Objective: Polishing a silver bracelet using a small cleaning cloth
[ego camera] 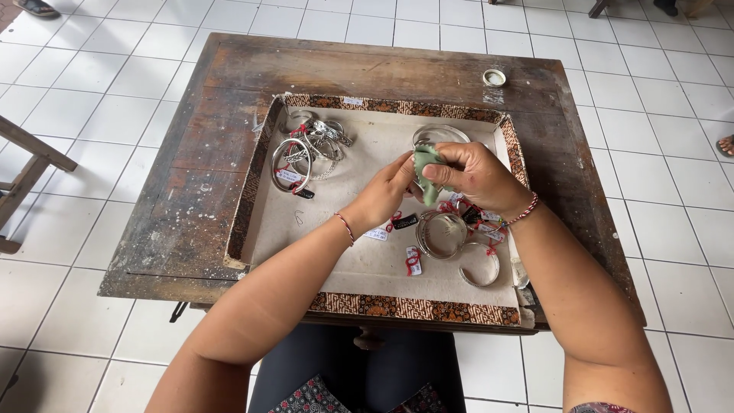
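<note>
Plainly, both hands meet over the middle of a shallow tray (260, 160) on a worn wooden table (191, 199). The right hand (478, 174) is curled tight around a pale green cloth (427, 170), and the left hand (386, 193) is closed against that cloth from the 8 o'clock side. Whatever piece sits inside the cloth is hidden, so I cannot tell its shape.

Just below the hands, toward 6 o'clock, lie silver bangles (445, 233) with red-tied tags (413, 261); an open cuff (480, 268) rests further toward 5 o'clock. A second heap of bangles (306, 149) sits at 10 o'clock in the tray, well apart from the hands. A small round lid (495, 77) stands on the table at 1 o'clock, outside the tray.

The likely slip is the wrapped piece squirting out of the cloth under a hard rub; it would drop onto the bangles beneath and could scuff them. The forearms pass close over the tagged pieces, so a sweep of the wrist could snag a red thread and drag a bangle toward the near rim. The tray's right end lies close to the table's edge, and a nudge there could shift it off.
</note>
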